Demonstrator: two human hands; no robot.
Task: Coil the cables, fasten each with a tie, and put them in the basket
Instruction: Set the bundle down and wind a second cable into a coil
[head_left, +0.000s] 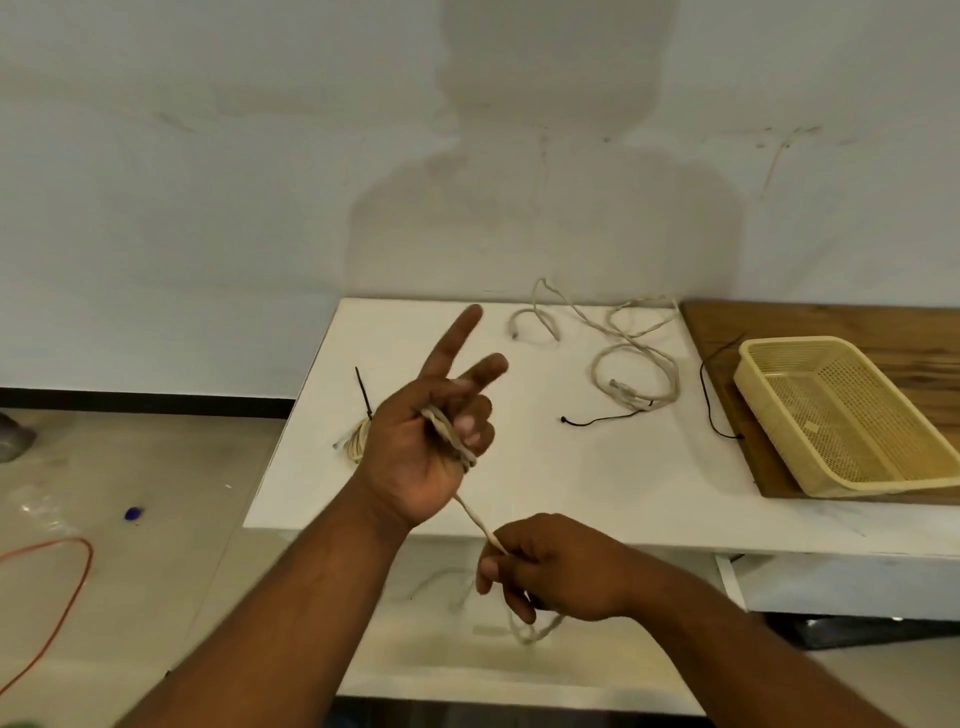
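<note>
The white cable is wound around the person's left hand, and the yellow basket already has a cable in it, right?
Not quite. The head view shows the yellow basket empty, with no cable in it yet. The rest holds: the white cable is wound around the left hand.

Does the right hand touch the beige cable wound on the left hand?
Touching. The head view shows the right hand pinching the beige cable just below the left hand.

Left grip (431, 447) is raised, two fingers (452, 340) straight; right grip (556, 566) sits lower, pinching.
</note>
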